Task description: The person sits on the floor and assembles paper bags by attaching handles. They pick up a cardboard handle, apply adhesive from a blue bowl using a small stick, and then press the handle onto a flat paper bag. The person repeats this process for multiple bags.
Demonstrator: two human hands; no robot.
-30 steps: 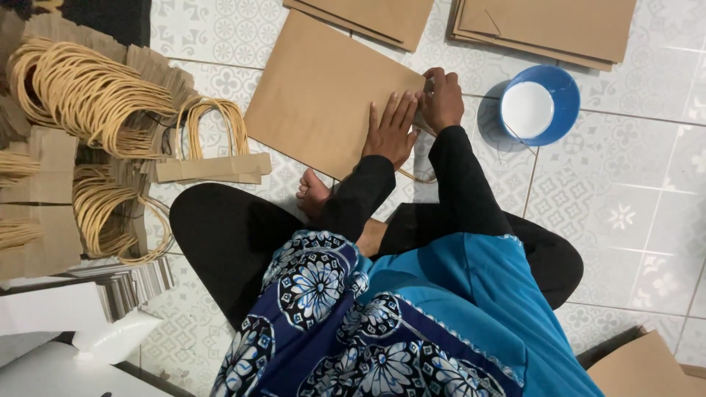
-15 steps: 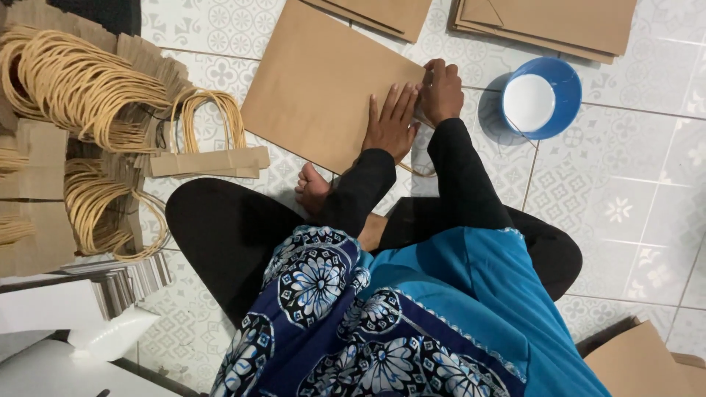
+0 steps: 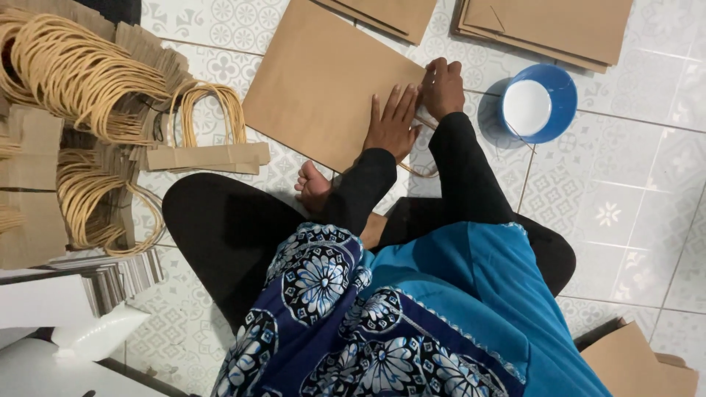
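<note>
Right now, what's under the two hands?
The left hand lies flat on a brown paper sheet spread on the patterned floor tiles. The right hand presses closed at the sheet's right edge. What its fingers pinch is covered.

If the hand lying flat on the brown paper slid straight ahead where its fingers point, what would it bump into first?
Probably nothing soon: the left hand points up across the flat brown paper bag, which looks bare ahead. Past its far edge lies another brown stack.

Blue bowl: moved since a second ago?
No. The blue bowl sits on the same floor tile seam, right of the right hand and below the brown paper stack; only the camera shifted.
</note>
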